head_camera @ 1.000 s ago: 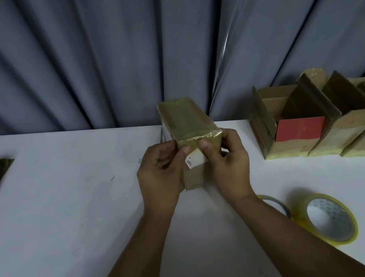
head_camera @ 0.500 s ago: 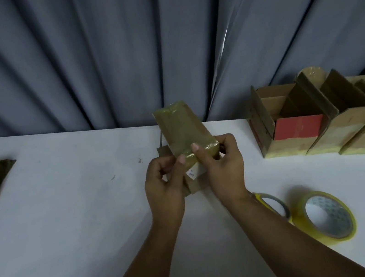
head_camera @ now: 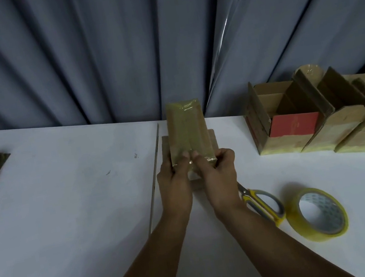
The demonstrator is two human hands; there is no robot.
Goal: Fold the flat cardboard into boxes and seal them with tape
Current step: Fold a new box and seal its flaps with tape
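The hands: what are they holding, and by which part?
The left hand and the right hand both grip the taped cardboard box at its near end, thumbs on top.

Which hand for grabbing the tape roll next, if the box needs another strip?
Right, probably. The tape roll lies on the table on the right hand's side, just past the scissors; the left hand would have to cross over the box that both hands grip.

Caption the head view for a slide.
A taped cardboard box gripped by the left hand and right hand at a white table; scissors and tape roll lie nearby.
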